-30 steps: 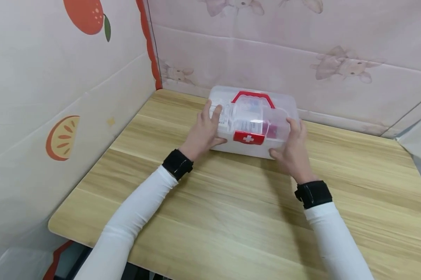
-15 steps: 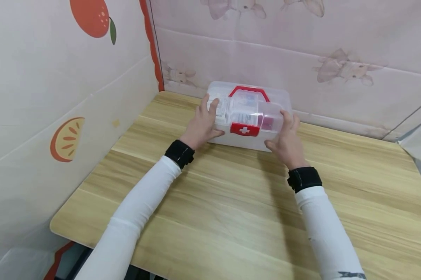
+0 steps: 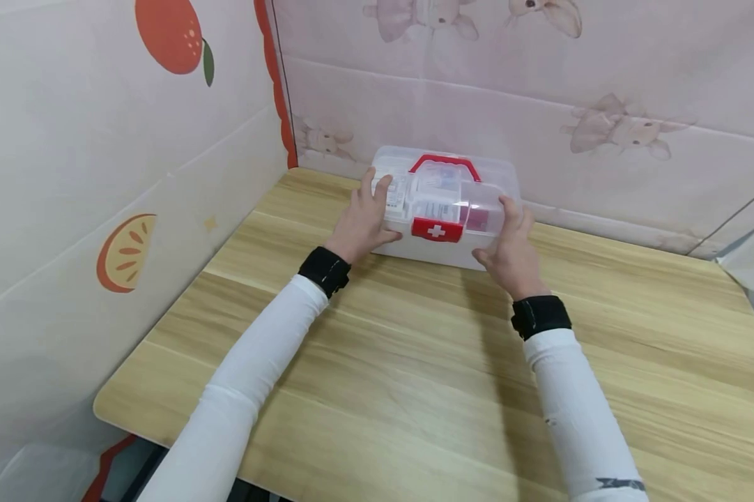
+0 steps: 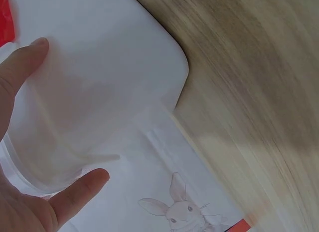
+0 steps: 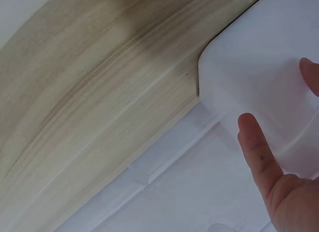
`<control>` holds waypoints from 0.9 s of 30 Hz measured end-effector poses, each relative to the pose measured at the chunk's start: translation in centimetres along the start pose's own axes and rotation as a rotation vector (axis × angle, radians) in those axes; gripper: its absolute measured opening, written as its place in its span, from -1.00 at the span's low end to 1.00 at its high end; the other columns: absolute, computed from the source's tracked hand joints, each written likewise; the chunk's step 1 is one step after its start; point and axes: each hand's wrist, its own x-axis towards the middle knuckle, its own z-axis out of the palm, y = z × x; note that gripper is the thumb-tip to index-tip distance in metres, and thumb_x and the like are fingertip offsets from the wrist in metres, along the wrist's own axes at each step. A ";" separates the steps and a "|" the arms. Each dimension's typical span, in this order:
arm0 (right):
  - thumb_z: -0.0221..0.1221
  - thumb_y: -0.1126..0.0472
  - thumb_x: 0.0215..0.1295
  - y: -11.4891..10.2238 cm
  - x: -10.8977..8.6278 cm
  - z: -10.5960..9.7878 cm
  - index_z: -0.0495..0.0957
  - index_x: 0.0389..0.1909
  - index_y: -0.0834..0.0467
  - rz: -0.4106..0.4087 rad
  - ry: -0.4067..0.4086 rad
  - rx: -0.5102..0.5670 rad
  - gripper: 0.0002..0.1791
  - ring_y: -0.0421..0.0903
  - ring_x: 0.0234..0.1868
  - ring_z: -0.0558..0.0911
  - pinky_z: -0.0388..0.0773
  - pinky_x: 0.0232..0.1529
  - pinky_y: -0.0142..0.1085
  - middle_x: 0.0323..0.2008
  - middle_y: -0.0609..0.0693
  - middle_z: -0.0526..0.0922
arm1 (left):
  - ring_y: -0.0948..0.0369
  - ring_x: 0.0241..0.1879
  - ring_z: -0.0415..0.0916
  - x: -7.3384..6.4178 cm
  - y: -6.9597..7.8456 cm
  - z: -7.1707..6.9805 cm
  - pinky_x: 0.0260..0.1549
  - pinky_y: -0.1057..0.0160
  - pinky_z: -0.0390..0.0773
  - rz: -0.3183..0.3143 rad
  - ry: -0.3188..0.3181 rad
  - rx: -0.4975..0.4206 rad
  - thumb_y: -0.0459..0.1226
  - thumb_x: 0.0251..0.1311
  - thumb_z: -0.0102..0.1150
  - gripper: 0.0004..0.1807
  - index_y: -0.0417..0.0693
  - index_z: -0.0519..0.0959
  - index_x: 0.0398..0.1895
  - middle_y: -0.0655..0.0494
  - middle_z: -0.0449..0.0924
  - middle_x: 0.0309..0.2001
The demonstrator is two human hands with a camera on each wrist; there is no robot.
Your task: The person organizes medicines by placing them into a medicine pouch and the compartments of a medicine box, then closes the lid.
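A first-aid box [image 3: 442, 256] with a clear lid, a red handle [image 3: 444, 160] and a red latch [image 3: 436, 230] bearing a white cross stands on the table near the back wall. White labelled packs and something dark pink show through the lid. My left hand [image 3: 360, 223] grips the box's left end, thumb along the front and fingers spread over the lid. At the other end my right hand [image 3: 513, 258] holds it in a similar way. Both wrist views show the white base [image 4: 114, 57] close to the fingers; the box's back is hidden.
The wood-grain table [image 3: 377, 390] extends in front and to both sides. Behind the box rises a pink rabbit-print wall cover [image 3: 509, 104]. A white fruit-print cover [image 3: 57, 160] hangs along the left edge.
The box and both hands shifted back and slightly left toward the wall between one second and half a second ago. Since then they have hardly moved; the head view shifted slightly.
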 end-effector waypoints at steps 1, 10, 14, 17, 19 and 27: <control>0.37 0.28 0.20 0.0 0.1 0.0 -0.27 0.49 -0.17 -0.005 0.001 0.001 0.12 0.34 -0.19 0.57 0.63 -0.12 0.12 0.34 0.30 0.02 | -0.18 0.12 0.33 0.1 -0.1 0.0 -0.07 0.01 0.64 0.001 0.005 0.001 0.06 -0.01 0.49 0.13 -0.10 -0.04 0.47 -0.28 -0.13 0.48; 0.32 0.20 0.26 1.0 0.0 -0.6 -0.32 0.59 -0.14 -0.064 -0.068 0.000 0.14 0.45 0.12 0.43 0.47 0.11 0.23 0.52 0.36 -0.31 | -0.22 0.37 0.06 0.2 -0.9 0.9 0.26 -0.13 0.37 -0.002 -0.027 -0.020 0.11 0.07 0.41 0.21 -0.08 -0.19 0.55 -0.28 -0.29 0.52; 0.34 0.10 0.25 1.3 -0.9 -0.4 -0.36 0.60 -0.05 -0.098 -0.094 -0.042 0.18 0.53 0.41 0.08 0.17 0.28 0.34 0.53 0.37 -0.42 | -0.23 0.51 -0.30 -0.4 -1.2 0.8 0.42 -0.23 0.00 -0.009 -0.072 -0.013 0.25 0.10 0.30 0.32 -0.06 -0.41 0.58 -0.28 -0.52 0.54; 0.35 0.06 0.25 1.3 -2.0 -0.1 -0.36 0.60 -0.02 -0.119 -0.104 -0.056 0.18 0.51 0.47 -0.10 0.03 0.31 0.40 0.53 0.35 -0.45 | -0.23 0.53 -0.45 -1.2 -1.1 0.8 0.43 -0.25 -0.13 -0.012 -0.091 0.018 0.33 0.14 0.16 0.31 -0.06 -0.48 0.57 -0.30 -0.61 0.53; 0.32 0.02 0.28 1.3 -2.9 0.1 -0.36 0.60 -0.02 -0.134 -0.120 -0.067 0.16 0.49 0.48 -0.17 -0.04 0.33 0.40 0.54 0.33 -0.47 | -0.23 0.53 -0.49 -2.0 -0.9 0.9 0.45 -0.24 -0.20 -0.023 -0.112 0.044 0.36 0.18 0.06 0.27 -0.06 -0.48 0.57 -0.30 -0.64 0.53; -0.05 -0.29 0.45 1.2 -6.8 0.4 -0.28 0.60 0.01 -0.110 -0.247 -0.183 -0.06 0.47 0.50 -0.27 -0.13 0.34 0.42 0.54 0.34 -0.46 | -0.22 0.52 -0.63 -5.6 1.1 1.9 0.41 -0.30 -0.34 -0.019 -0.195 0.092 0.38 0.31 -0.21 0.05 0.14 -0.45 0.59 -0.20 -0.78 0.51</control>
